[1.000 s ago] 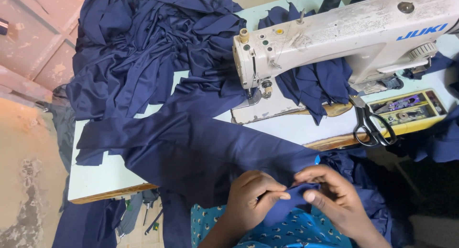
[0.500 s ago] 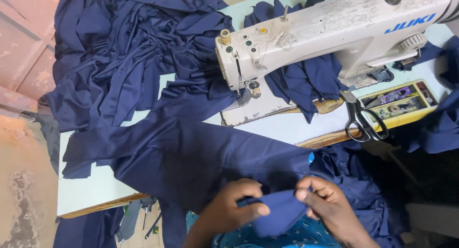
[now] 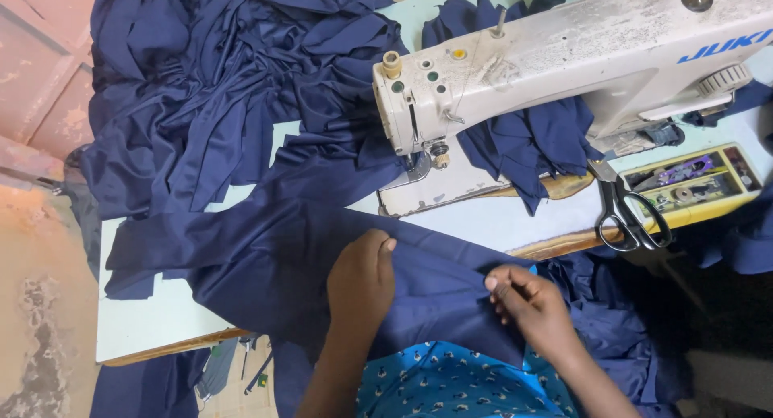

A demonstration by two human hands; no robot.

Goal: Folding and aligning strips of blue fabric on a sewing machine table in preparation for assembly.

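A navy blue cloth panel (image 3: 266,257) lies across the front of the pale sewing table (image 3: 149,321) and hangs over its near edge. My left hand (image 3: 361,283) rests flat on top of it, fingers together, pressing the cloth down. My right hand (image 3: 527,301) pinches the cloth's folded edge between thumb and fingers, a little to the right. A white industrial sewing machine (image 3: 564,55) stands behind the hands, its needle foot (image 3: 435,156) just beyond the cloth.
A big heap of navy cloth pieces (image 3: 217,88) covers the table's back left. More navy pieces (image 3: 531,140) lie under the machine arm. Black scissors (image 3: 624,213) lie at the right beside a yellow tray (image 3: 696,180) of small parts. Blue patterned clothing (image 3: 443,382) covers my lap.
The hands have moved apart and up from the lap onto the table edge. The left hand went from pinching the cloth to lying flat on it; the cloth is spread wider.
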